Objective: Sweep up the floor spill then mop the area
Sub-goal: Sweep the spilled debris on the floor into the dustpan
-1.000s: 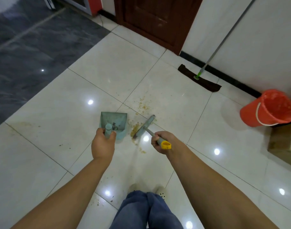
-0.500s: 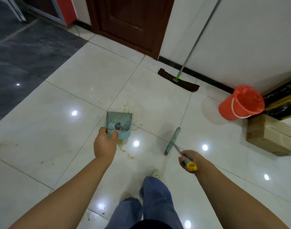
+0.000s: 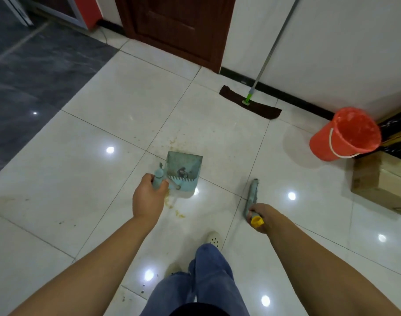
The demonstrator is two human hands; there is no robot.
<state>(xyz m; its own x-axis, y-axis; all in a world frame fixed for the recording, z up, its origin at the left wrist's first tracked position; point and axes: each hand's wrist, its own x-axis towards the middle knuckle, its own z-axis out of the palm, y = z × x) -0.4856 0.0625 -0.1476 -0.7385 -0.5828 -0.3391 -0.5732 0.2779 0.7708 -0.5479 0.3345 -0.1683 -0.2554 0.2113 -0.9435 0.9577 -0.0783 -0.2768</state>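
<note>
Over white tiles (image 3: 117,103), left hand (image 3: 148,199) gripping one dustpan (image 3: 184,164), right hand (image 3: 261,213) gripping one broom (image 3: 252,193)

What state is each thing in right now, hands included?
Left hand: grips dustpan handle.
Dustpan: held at floor, debris inside.
Right hand: grips brush handle.
Brush: right of dustpan, apart from it.
Spill: crumbs on tile by dustpan.
Mop: unheld, leaning against wall.
Bucket: upright, open-topped.
Door: shut.
</note>
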